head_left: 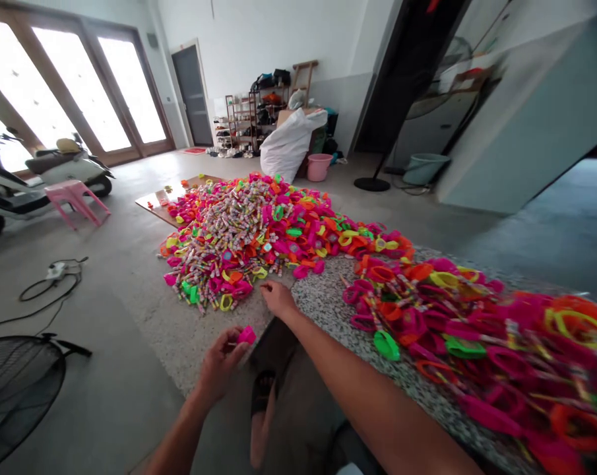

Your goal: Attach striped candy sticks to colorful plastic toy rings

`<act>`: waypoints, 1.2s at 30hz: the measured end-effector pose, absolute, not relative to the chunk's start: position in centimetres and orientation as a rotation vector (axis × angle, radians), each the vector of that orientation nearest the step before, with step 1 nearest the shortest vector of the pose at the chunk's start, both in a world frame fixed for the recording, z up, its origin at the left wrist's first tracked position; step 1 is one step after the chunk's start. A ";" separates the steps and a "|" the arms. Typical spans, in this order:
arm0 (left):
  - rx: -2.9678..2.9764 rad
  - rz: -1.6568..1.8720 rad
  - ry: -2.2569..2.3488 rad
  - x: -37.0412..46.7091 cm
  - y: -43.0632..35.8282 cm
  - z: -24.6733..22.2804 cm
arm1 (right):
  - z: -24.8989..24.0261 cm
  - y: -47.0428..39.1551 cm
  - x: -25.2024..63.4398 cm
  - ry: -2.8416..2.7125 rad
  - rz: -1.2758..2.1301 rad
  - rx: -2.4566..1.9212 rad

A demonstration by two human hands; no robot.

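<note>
Slab (322,297) bare to near edge between far pile (239,221), right pile (429,320); left hand (221,361) pinches pink piece (247,335) at fingertips; right hand (278,299) hold unclear

Bare forearms (350,363), black strapped sandal (262,384)

Big pile (239,221) blocks R hand (277,299) fwd, just past fingertips; R pile (451,323) bars its right. Bare slab (322,297) btwn = free pocket, piles nearly meeting at far end. L hand (223,356): free slab ahead up to big pile; fan (18,389) well apart, L.
</note>
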State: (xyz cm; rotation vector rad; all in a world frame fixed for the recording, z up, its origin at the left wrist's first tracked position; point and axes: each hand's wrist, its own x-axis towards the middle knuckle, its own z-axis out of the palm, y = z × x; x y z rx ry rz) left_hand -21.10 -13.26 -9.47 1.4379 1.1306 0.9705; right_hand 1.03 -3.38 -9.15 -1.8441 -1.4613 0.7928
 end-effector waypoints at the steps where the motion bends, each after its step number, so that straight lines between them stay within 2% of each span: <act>1: 1.384 0.988 1.121 -21.4 -13.2 -9.3 | -9.2 -1.9 0.6 -1.475 0.772 -1.868; 11: 1.169 1.087 1.149 -24.0 -12.4 -8.8 | -8.8 2.8 -2.5 -1.580 0.713 -2.107; 19: 1.352 1.128 1.149 -22.6 -12.2 -8.1 | -8.1 2.2 -1.7 -1.502 0.772 -2.089; 25: 1.286 1.161 1.052 -20.0 -12.5 -6.8 | -5.9 -6.2 0.4 -1.399 0.916 -1.806; 30: 1.244 1.053 0.871 -16.4 -13.5 -5.5 | -3.2 -16.4 1.8 -1.046 1.160 -1.235; 36: 1.073 0.918 0.538 -11.6 -16.1 -4.0 | 0.2 -24.4 4.3 -1.022 0.901 -1.126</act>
